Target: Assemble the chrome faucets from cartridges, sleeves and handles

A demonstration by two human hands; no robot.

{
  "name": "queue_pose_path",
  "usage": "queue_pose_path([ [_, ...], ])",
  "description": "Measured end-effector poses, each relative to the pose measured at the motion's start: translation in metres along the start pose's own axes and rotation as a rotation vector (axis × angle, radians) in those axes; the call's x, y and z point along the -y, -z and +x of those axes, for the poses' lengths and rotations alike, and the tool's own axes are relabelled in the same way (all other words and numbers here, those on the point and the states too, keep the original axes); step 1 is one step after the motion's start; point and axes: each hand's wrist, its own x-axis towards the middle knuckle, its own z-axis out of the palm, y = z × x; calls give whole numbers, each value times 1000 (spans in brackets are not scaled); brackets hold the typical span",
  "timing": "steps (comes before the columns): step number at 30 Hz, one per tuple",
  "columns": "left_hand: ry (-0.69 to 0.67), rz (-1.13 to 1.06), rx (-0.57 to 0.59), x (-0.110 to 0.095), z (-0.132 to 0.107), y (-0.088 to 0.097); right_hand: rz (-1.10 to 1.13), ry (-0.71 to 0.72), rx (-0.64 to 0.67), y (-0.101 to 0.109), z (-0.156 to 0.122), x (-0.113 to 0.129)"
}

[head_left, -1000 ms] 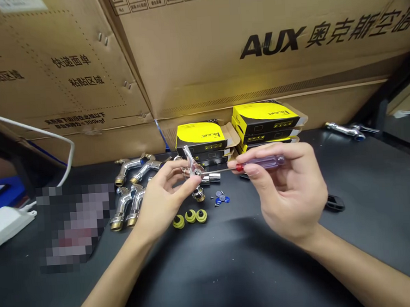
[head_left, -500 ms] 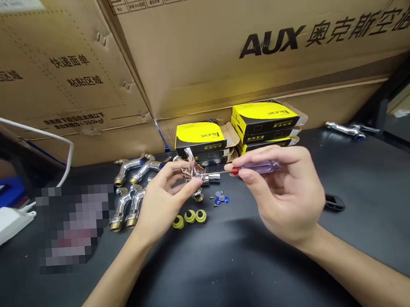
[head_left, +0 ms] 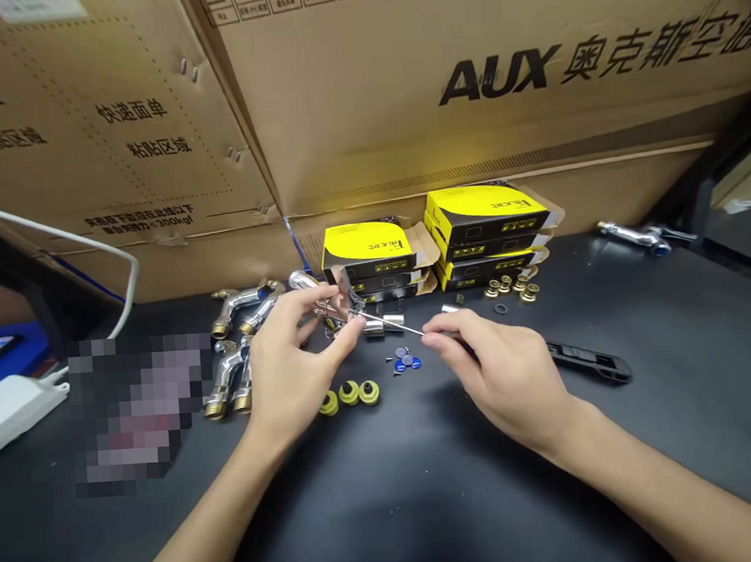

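Observation:
My left hand (head_left: 284, 354) is closed around a chrome faucet (head_left: 340, 298), its lever handle raised between the fingers and thumb. In my right hand (head_left: 512, 379) is a screwdriver (head_left: 392, 324); its handle is covered by the fingers. The thin metal shaft points left, its tip at the faucet handle beside my left thumb. Just below lie small blue and grey caps (head_left: 407, 361) with a few tiny screws. Three yellow-green valve cartridges (head_left: 349, 393) sit on the table near my left wrist.
Several chrome faucet bodies (head_left: 220, 384) lie at the left. Yellow-black boxes (head_left: 367, 248) are stacked behind my hands. Brass fittings (head_left: 529, 293) and a black plastic tool (head_left: 593, 363) lie right, another faucet (head_left: 633, 238) farther back. Large cardboard cartons (head_left: 365, 103) stand behind; a white adapter (head_left: 20, 413) is left.
My right hand has turned palm-down and dropped slightly, so the screwdriver now slopes down to the right and its handle is hidden. The faucet in my left hand has tilted a little.

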Motion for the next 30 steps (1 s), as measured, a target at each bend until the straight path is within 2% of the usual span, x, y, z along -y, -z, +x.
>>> queue_pose_path([
  [4, -209, 223, 31, -2, -3, -3, 60, -155, 235, -7, -10, -1],
  [7, -335, 368, 3, -4, -5, -4, 240, -296, 327, -8, -11, 1],
  [11, -440, 464, -24, -3, -6, -5, 544, -508, 448, -6, -7, -2],
  [14, -499, 482, -29, -2, -8, -6, 635, -587, 563, -8, -5, -9],
  [16, -534, 500, -42, -2, -9, -7, 611, -566, 539, -10, -6, -11],
  [22, -520, 512, -92, -6, -12, -8, 481, -550, 309, -9, -11, -1],
  [28, -465, 410, -49, -5, -14, -8, 532, -533, 399, -7, -12, 0],
  [30, -470, 403, -40, -5, -15, -9, 492, -507, 390, -9, -13, -2],
])
